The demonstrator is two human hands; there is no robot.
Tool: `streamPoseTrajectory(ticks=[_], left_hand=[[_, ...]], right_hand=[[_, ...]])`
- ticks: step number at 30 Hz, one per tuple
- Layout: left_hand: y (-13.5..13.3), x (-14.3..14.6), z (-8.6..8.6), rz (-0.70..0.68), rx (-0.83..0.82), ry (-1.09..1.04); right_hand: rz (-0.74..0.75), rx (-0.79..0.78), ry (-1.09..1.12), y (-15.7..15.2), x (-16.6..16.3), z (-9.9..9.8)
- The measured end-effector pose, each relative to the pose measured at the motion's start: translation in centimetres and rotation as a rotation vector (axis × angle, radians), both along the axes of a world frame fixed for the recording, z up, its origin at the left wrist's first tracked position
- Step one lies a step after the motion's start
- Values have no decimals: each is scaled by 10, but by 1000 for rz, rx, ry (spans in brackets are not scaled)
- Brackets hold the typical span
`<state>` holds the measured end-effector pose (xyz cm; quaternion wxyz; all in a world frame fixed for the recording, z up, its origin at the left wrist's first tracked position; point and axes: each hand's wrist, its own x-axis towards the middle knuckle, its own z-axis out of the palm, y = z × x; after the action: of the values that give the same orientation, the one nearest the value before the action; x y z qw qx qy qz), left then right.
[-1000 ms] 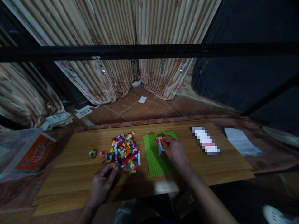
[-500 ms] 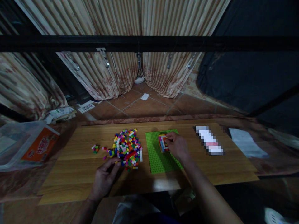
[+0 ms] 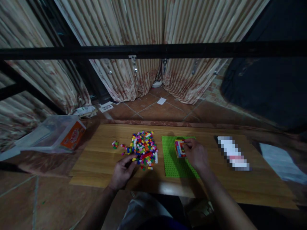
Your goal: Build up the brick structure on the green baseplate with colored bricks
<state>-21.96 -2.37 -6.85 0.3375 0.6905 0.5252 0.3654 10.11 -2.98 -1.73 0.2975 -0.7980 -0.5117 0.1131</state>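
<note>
Brick build (image 3: 178, 148) sits on the green board (image 3: 171, 166), right hand (image 3: 197, 154) bunched at its right side, can't tell if it's pinching a piece; left hand (image 3: 122, 171) has fingertips close together by the loose bricks (image 3: 145, 145), can't tell if they're gripping one

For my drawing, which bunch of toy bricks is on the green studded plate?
The rectangular multicoloured block at the right hand; the multicoloured pile and small cluster are on the wooden table.

Model (image 3: 178, 150) seemingly on baseplate (image 3: 170, 166); bricks (image 3: 145, 145) leftward
</note>
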Motion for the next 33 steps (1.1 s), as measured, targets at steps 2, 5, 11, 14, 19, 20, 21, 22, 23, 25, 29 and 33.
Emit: streamPoseTrajectory(ticks=[2,5,11,14,19,20,21,22,23,25,29,33], left_hand=[[-1,0,-1,-11,1,-9],[-1,0,-3,-20,-7,-32],[-2,1,-5,-11,-40,-97],[-3,1,0,-21,-48,-131],[-4,1,4,-50,-31,-172],[-4,1,3,-51,-28,-175],[-4,2,3,-49,-27,-175],[-5,2,3,-47,-28,-173],[-5,2,2,-45,-30,-170],[-5,3,2,-52,-40,-163],[-6,3,3,-72,-59,-155],[-6,3,6,-56,-68,-158]], right_hand=[[1,69,15,-5,-9,3],[125,168,114,-14,-38,8],[529,144,327,-22,-118,0],[563,70,377,-19,-144,-12],[591,1,467,-13,-158,-21],[588,0,490,-12,-158,-21],[579,0,520,-11,-158,-21],[565,3,557,-11,-158,-21],[554,3,599,-10,-158,-22],[540,1,670,-9,-157,-23],[519,-2,735,-10,-156,-27],[520,10,796,-12,-156,-26]])
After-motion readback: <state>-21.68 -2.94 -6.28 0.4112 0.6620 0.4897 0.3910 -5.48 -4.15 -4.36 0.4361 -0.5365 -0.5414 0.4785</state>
